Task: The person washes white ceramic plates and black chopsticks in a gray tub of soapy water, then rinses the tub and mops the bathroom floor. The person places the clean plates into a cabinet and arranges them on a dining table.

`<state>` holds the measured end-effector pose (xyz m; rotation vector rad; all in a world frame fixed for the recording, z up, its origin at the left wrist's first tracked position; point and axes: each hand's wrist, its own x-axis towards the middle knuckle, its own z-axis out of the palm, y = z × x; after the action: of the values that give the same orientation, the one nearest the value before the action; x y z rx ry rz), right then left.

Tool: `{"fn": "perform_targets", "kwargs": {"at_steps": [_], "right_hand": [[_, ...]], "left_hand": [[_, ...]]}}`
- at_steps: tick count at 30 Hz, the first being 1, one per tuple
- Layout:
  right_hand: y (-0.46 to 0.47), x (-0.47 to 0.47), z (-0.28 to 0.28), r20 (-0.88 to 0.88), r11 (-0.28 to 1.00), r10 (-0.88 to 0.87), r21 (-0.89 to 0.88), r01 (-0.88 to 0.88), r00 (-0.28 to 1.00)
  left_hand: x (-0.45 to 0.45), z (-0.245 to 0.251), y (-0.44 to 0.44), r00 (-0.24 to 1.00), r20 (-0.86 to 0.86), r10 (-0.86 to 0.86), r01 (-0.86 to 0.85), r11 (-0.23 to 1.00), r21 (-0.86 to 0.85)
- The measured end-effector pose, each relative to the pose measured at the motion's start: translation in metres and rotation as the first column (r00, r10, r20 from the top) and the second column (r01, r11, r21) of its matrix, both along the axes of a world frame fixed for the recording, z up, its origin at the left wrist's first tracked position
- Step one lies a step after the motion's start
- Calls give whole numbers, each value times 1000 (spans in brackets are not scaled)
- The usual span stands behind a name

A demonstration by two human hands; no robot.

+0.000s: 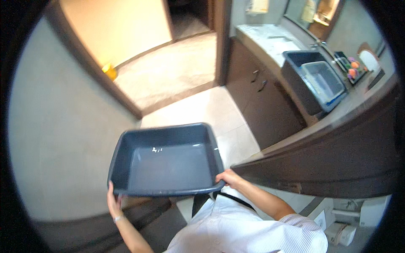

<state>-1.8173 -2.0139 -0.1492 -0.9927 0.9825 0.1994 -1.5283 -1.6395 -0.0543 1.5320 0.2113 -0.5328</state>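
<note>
A large dark grey plastic tub is held out level in front of my body. It looks empty apart from small white marks on its inner wall. My left hand grips its near left corner, with a silvery band at the wrist. At the near right corner my right hand is closed around the rim. Another dark tub stands on the marble counter at the right, with a smaller translucent container inside it.
Brown cabinet doors lie under the marble counter. Flowers stand by the mirror. A doorway with a raised sill opens ahead, with a yellow object beyond it. A dark wooden door edge is close on my right.
</note>
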Motion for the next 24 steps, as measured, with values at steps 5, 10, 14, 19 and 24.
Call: {"fn": "perform_targets", "kwargs": {"at_steps": [5, 10, 14, 19, 24], "right_hand": [[-68, 88, 38, -63, 974, 86, -203, -97, 994], [-162, 124, 65, -148, 911, -94, -411, 25, 985], [-241, 115, 143, -153, 821, -191, -567, 72, 970], [-320, 106, 201, -9, 665, -257, -727, 170, 966], [-392, 54, 165, 430, 538, -734, -102, 836, 525]], "left_hand": [[78, -44, -40, 972, -231, 42, -23, 996, 86], [153, -114, -126, 928, -366, -76, 0, 979, -202], [193, -41, -255, 863, -371, -342, 150, 876, -459], [274, -31, -417, 740, -207, -640, 609, 768, -197], [271, -10, -565, 676, -263, -689, 634, 725, -269]]}}
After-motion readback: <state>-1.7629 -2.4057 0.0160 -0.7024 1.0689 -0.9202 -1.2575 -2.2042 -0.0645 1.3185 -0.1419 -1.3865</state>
